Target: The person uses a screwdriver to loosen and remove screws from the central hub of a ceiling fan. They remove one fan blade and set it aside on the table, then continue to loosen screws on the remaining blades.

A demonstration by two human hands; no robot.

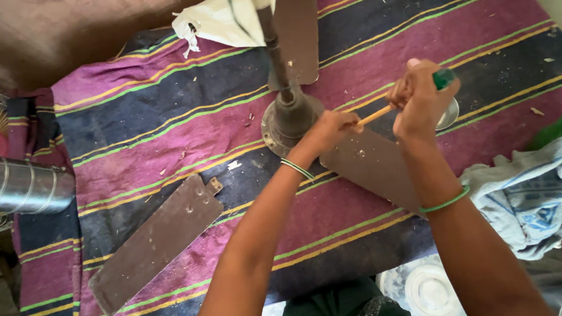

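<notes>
A: Where's the screwdriver (384,111)?
B: Beside the ceiling fan motor (289,119) on the striped cloth (157,114); right hand (420,100) clenched on its handle, left hand (329,131) pinching the shaft.
A: Blades?
B: 1 detached blade (154,245) lies well apart.

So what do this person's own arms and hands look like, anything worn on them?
Both forearms are bare, with no sleeves in view and no gloves. The left hand has a thin green bangle at the wrist. The right hand has a similar thin green bangle further up the forearm. No rings or watch can be made out.
</notes>
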